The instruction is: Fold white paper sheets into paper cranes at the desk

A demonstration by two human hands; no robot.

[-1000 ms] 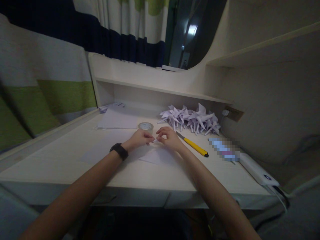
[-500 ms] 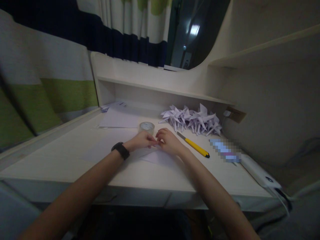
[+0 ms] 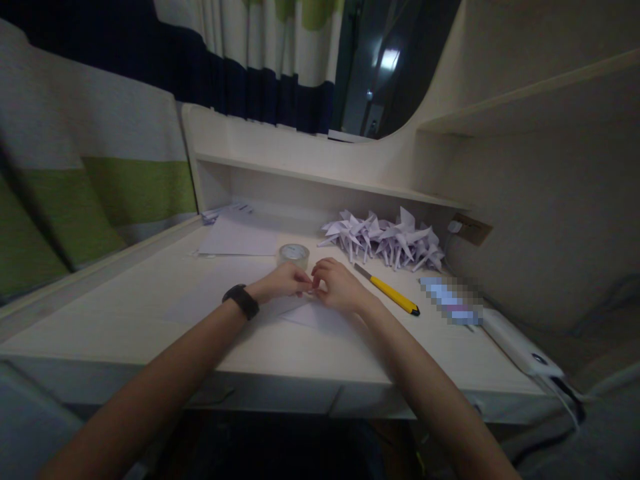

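Note:
My left hand (image 3: 286, 280), with a dark watch (image 3: 242, 300) on its wrist, and my right hand (image 3: 337, 283) meet fingertip to fingertip over the middle of the desk. Both are closed in a pinch. Whatever sits between the fingertips is too small and too covered to name. Just below them lies a white sheet of paper (image 3: 315, 317), partly under my hands. Behind my left hand stands a roll of clear tape (image 3: 294, 253). A yellow utility knife (image 3: 395, 295), its blade out and pointing to the back left, rests to the right of my right hand.
A heap of folded white paper pinwheels (image 3: 385, 237) fills the back right, under the shelf (image 3: 320, 179). White paper (image 3: 240, 233) is stacked at the back left. A blurred-out phone (image 3: 450, 300) and a white power strip (image 3: 520, 343) with a cable line the right side.
My fingertips have shifted very slightly while staying together in the same place. Nothing else has visibly moved.

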